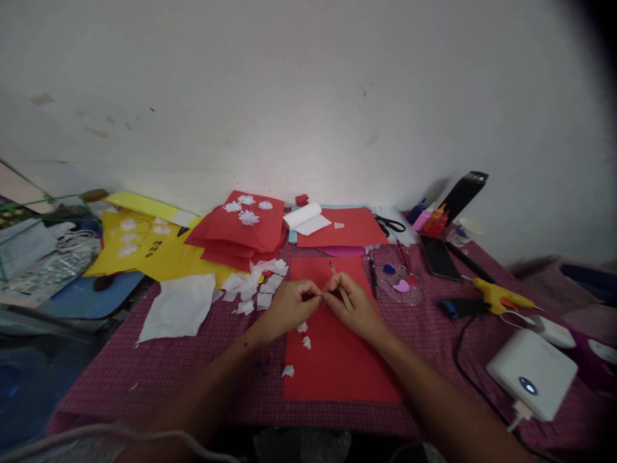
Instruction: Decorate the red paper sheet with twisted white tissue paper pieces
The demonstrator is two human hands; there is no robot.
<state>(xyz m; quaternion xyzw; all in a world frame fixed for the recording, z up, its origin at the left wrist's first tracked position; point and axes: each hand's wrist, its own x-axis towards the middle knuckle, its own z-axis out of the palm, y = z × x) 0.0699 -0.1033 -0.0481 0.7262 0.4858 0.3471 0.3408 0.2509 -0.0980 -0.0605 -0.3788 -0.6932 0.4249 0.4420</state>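
Note:
Over a red paper sheet (344,366), my left hand (296,305) and my right hand (354,308) meet with fingertips pinched together. Whatever small thing lies between those fingertips is too small to make out. A light wooden pencil-like stick (346,299) is held across my right hand, its tip pointing up and away. Small crumpled pieces of white paper (306,343) rest on the sheet's left side, below my left hand. Beyond that hand lies a pile of torn white paper squares (248,286).
Red papers with white flowers (248,217) and yellow decorated paper (144,241) lie at back left. A paint palette (399,285), a dark pen (373,275), a phone (439,257), a black flask (465,193), a yellow glue gun (499,296) and a white power bank (533,373) are rightward.

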